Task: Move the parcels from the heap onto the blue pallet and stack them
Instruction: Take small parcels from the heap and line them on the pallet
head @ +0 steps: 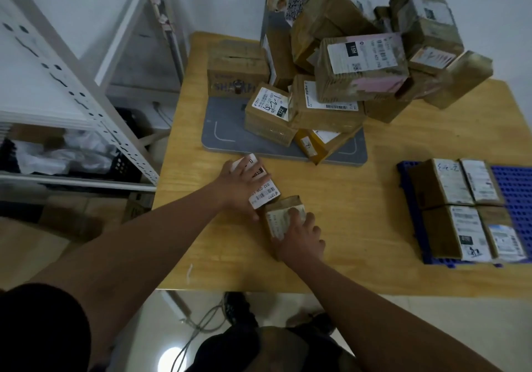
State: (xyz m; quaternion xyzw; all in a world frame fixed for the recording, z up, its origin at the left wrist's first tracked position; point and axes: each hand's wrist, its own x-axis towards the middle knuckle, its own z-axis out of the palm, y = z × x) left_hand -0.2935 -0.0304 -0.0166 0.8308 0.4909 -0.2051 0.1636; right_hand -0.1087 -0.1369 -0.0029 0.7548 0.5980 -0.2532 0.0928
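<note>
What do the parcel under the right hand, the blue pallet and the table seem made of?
Parcel under the right hand: brown cardboard, matt, with a paper label. Blue pallet: probably moulded plastic, given its even grid of holes. Table: wood or wood-look laminate; grain shows, slight sheen.

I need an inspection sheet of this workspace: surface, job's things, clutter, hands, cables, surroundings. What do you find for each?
Surface: wooden table, a grey board lying on it.
Job's things: heap of parcels on the grey board; four parcels on the blue pallet.
Clutter: nothing seen.
Hands: left hand rests flat on a white-labelled parcel; right hand grips a small brown parcel.
Cables: grey cables on the floor below the table.
Surroundings: white metal shelving at left.
</note>
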